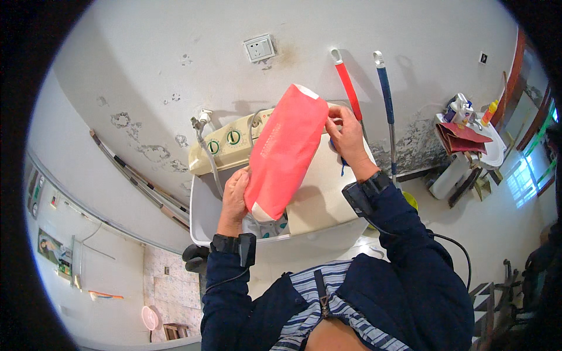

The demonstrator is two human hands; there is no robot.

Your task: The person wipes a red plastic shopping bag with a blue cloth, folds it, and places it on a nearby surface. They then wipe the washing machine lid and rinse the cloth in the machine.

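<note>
Both hands hold a coral-red bag (285, 153) with white ends and a patch of printed writing, tilted above a twin-tub washing machine. My left hand (235, 193) grips its lower left edge. At the upper right edge, the fingers of my right hand (347, 134) pinch it. Beneath the bag, the machine's left tub (199, 210) stands uncovered, and light fabric with teal spots (268, 228) shows inside, partly hidden. A beige lid (325, 202) covers the right side. The beige control panel (221, 145) carries dials and is partly blocked by the bag.
A grey hose (210, 158) runs from a wall tap into the left tub. Red (348, 90) and blue (385, 96) mop handles lean on the wall. Poles (140, 180) lie along the left wall. At right is a washbasin (494, 147) with bottles and a dark red bag (463, 138).
</note>
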